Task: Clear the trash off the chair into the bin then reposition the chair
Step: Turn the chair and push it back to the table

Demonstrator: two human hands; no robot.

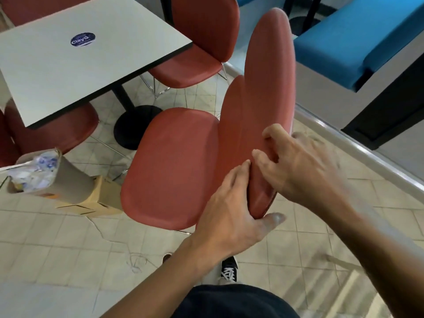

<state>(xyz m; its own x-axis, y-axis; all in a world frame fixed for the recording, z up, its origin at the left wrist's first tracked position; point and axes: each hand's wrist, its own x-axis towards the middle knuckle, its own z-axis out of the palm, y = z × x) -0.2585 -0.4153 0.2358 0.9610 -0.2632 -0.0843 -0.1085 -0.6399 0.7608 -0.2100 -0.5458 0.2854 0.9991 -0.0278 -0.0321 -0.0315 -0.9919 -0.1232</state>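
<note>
A red chair (169, 166) stands in the middle of the view, its seat bare and its backrest to the right. My left hand (231, 210) grips the near end of the backrest, fingers on the inner face and thumb under the edge. My right hand (296, 164) holds the backrest from the outer side, its fingers curled over the rim. A cardboard bin (75, 182) stands on the floor to the left of the chair, with a bag of crumpled trash (34, 175) in its mouth.
A white table (75, 58) on a black pedestal base (135, 125) stands behind the chair. More red chairs (202, 42) surround it. A blue bench (358, 37) and a raised floor edge (358, 148) lie to the right. My feet (229, 269) are on tiled floor.
</note>
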